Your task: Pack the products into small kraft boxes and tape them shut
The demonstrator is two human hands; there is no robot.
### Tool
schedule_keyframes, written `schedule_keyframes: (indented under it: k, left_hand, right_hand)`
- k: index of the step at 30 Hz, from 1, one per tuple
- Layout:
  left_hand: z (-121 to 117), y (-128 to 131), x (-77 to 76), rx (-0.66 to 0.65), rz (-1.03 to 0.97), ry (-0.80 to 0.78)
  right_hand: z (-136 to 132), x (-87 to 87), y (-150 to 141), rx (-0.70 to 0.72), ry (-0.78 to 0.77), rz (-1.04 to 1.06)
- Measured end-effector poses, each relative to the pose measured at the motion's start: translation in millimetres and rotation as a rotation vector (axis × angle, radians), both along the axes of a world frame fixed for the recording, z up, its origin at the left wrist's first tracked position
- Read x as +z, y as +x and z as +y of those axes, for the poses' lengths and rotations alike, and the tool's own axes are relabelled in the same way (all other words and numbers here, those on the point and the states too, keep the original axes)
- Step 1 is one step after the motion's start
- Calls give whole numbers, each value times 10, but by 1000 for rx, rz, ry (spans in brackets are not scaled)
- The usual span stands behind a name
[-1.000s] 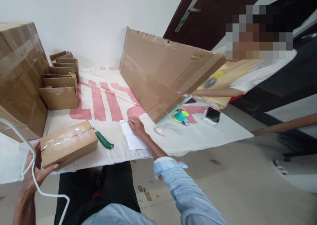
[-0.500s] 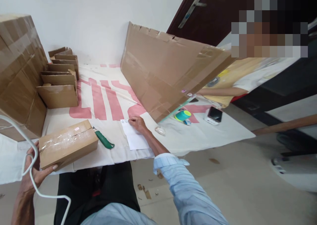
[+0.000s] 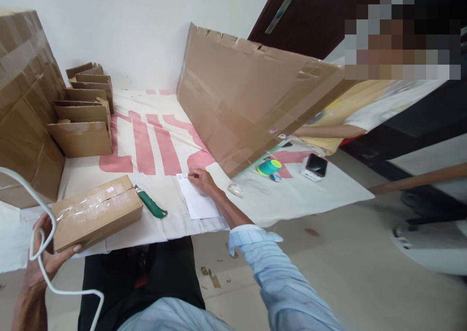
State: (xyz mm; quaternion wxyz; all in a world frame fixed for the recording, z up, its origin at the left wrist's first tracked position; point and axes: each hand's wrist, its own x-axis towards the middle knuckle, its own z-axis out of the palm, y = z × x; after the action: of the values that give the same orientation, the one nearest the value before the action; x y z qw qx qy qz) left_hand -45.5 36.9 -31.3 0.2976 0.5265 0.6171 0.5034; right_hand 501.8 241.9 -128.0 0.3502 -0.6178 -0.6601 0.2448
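My left hand (image 3: 47, 253) grips the left end of a closed, taped cardboard box (image 3: 98, 212), its thumb along the near side. The box rests near the table's front edge and bears a small white mark on top. A white sticker sheet (image 3: 199, 202) with small printed marks along its upper edge lies flat to the right. At that edge the fingers of my right hand (image 3: 202, 181) are pinched together; whether a sticker is between them is hidden. Between box and sheet lies a green-handled utility knife (image 3: 151, 202).
Folded cardboard boxes (image 3: 82, 131) stand in a row beside a big carton (image 3: 27, 112). A large cardboard panel (image 3: 248, 97) leans across the table's back right, a person's arm (image 3: 328, 130) behind it. A teal tape roll (image 3: 268, 167) and a white device (image 3: 314, 166) sit right. A white cable (image 3: 47, 238) hangs in front.
The view has shifted slightly. My left hand still holds the box, and my right fingers remain pinched at the sheet's upper edge, with hardly any movement.
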Motion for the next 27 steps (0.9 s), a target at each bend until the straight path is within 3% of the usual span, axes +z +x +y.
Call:
schedule_keyframes:
  k: [20, 27]
  left_hand:
    - [23, 96, 98, -2, -61, -1]
    - [34, 40, 81, -43, -17, 37]
  right_hand:
    - [-316, -116, -69, -53, 147, -101]
    - [-193, -47, -111, -89, 126, -114]
